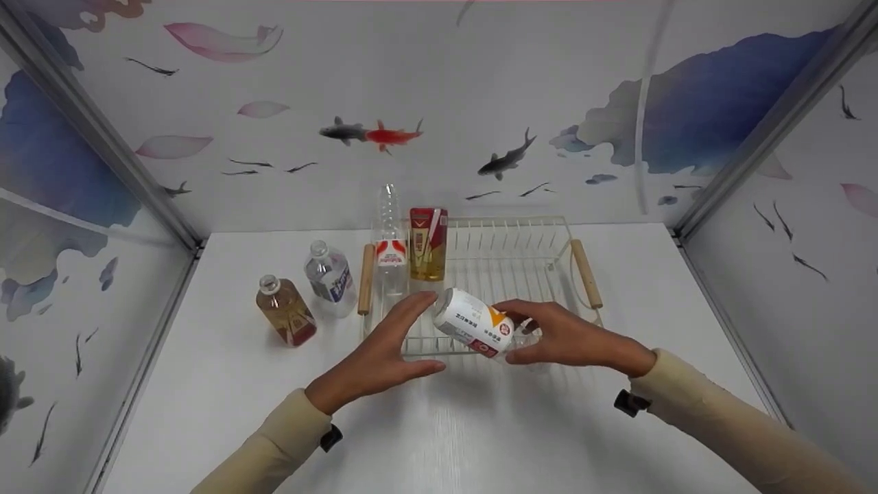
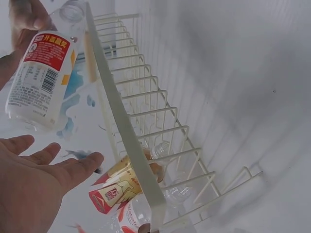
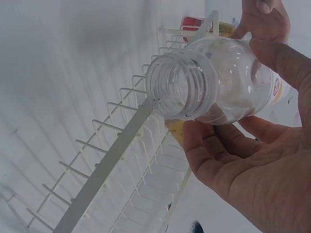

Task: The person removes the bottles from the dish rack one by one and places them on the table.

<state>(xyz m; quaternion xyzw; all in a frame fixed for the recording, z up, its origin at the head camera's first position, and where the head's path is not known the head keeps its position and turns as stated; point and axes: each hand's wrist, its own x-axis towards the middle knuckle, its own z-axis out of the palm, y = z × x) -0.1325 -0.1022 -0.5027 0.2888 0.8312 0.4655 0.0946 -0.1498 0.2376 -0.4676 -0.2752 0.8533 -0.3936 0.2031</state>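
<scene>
My right hand (image 1: pixel 559 336) grips a clear, uncapped plastic bottle (image 1: pixel 475 324) with a white, orange and red label, near its neck. The bottle is tilted above the front of a white wire dish rack (image 1: pixel 507 274). Its open mouth (image 3: pixel 172 87) faces the right wrist camera. Beside the bottle's base, my left hand (image 1: pixel 381 350) is spread, thumb and fingers apart; the left wrist view shows a gap between fingers and bottle. At the rack's left side are a clear bottle with a red-and-white label (image 1: pixel 392 252) and a red-and-gold bottle (image 1: pixel 428 243), necks downward among the wires.
Left of the rack, an uncapped bottle with amber contents or label (image 1: pixel 286 312) and a clear bottle with a purple-and-white label (image 1: pixel 330 280) stand on the white table (image 1: pixel 226 412). The rack has wooden handles (image 1: pixel 586 274) on both sides. Patterned panels (image 1: pixel 439 82) enclose the table.
</scene>
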